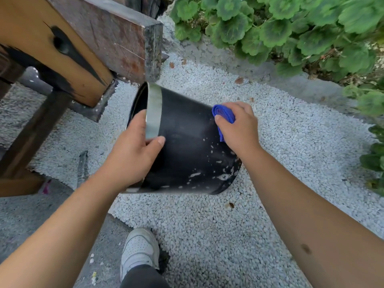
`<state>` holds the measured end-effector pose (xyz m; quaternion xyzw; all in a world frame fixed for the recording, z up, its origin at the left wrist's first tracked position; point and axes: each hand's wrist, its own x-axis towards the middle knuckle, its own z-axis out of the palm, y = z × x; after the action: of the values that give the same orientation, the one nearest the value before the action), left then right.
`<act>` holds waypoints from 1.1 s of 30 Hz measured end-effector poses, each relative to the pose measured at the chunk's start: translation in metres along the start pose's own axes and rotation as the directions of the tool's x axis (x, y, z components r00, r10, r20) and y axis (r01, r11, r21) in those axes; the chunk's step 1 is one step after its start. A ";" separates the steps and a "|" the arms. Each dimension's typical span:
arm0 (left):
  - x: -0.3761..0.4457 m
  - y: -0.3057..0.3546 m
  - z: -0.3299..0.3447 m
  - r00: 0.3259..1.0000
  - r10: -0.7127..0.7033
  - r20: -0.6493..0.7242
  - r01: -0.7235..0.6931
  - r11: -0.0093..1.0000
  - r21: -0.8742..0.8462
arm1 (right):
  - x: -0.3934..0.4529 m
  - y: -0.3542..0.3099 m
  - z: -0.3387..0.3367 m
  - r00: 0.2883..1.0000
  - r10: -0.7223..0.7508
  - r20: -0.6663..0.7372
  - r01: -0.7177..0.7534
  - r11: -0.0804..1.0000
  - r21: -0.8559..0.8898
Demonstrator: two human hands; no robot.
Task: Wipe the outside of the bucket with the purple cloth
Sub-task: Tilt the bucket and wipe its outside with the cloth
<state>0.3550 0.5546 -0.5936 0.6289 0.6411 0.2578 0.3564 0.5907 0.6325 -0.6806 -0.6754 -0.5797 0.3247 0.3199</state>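
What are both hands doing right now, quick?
Left hand: closed, its grip on the rim of the black bucket.
Right hand: closed, holding the purple cloth against the bucket's side.

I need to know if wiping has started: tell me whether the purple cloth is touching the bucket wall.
Touching. In the head view the right hand presses the bunched purple cloth against the black bucket outer wall, no gap showing.

Both forearms bare, no sleeves, watch or gloves in view. Left hand (133, 156) and right hand (239, 127) bare too. White perforated sneaker (140, 249) with grey scuffing; dark grey trouser leg (143, 277) above it.
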 end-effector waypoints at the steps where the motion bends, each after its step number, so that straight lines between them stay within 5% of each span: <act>1: -0.001 0.002 0.003 1.000 0.018 0.016 -0.018 1.000 0.014 | -0.002 0.004 0.001 1.000 0.009 0.025 -0.008 0.999 -0.034; 6: -0.001 0.001 0.018 0.988 0.153 -0.020 -0.140 0.947 0.289 | -0.004 0.011 0.001 0.998 0.033 -0.046 -0.036 0.998 -0.058; 10: 0.001 -0.002 0.018 0.984 0.176 -0.024 -0.162 0.942 0.293 | -0.011 -0.012 -0.005 0.992 0.016 -0.127 -0.007 0.998 0.068; 15: 0.000 -0.016 0.010 0.978 0.194 -0.075 -0.172 0.956 0.237 | -0.046 -0.074 0.023 0.902 -0.430 0.042 0.429 0.903 0.031; 17: -0.001 -0.021 0.007 0.973 0.214 -0.083 -0.189 0.951 0.243 | -0.063 -0.078 0.043 0.876 -0.478 0.068 0.481 0.876 -0.038; 21: -0.003 -0.028 0.004 0.971 0.222 -0.087 -0.192 0.945 0.265 | -0.065 -0.060 0.054 0.876 -0.482 0.016 0.481 0.868 -0.122; 28: -0.001 -0.022 0.009 0.968 0.220 -0.117 -0.180 0.941 0.286 | -0.043 0.004 0.029 0.986 -0.164 -0.042 0.156 0.977 -0.147; 33: 0.002 -0.015 0.016 0.974 0.177 -0.144 -0.146 0.968 0.202 | -0.037 0.024 0.021 0.992 -0.128 -0.024 0.122 0.977 -0.177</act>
<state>0.3577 0.5535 -0.6154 0.6875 0.6360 0.2736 0.2192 0.5837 0.5943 -0.7100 -0.6688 -0.6415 0.2400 0.2891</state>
